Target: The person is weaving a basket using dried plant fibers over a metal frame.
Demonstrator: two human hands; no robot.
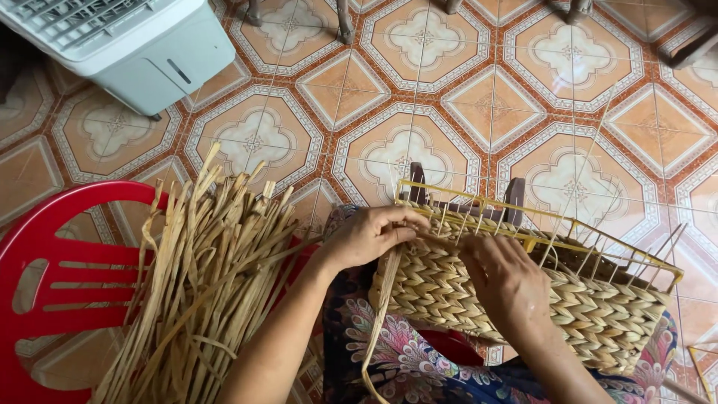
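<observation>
While the basket [523, 299] is rested across the lap, on its side with the wire frame [538, 224] turned toward the far side, a flat straw strand [378, 314] is being worked into the top row. The left hand [370, 236] is closed in a pinch on that strand right at the rim, near the left end of the basket, and the loose tail is left hanging down over the patterned skirt [404, 359]. The right hand [505, 280] is laid flat over the braided wall just right of the pinch, fingers curled onto the weave; whether anything is gripped under it can't be told.

Honestly, the step is probably done best if the strand is kept flat, not twisted, and pulled snug against the row below before it's passed round the next wire. The wall should be held steady so the braid isn't skewed. Spare strands are stacked in a bundle [202, 284] on the red plastic chair [52, 284] at the left, within easy reach. A white cooler unit [134, 45] is parked far left on the tiled floor [419, 97].
</observation>
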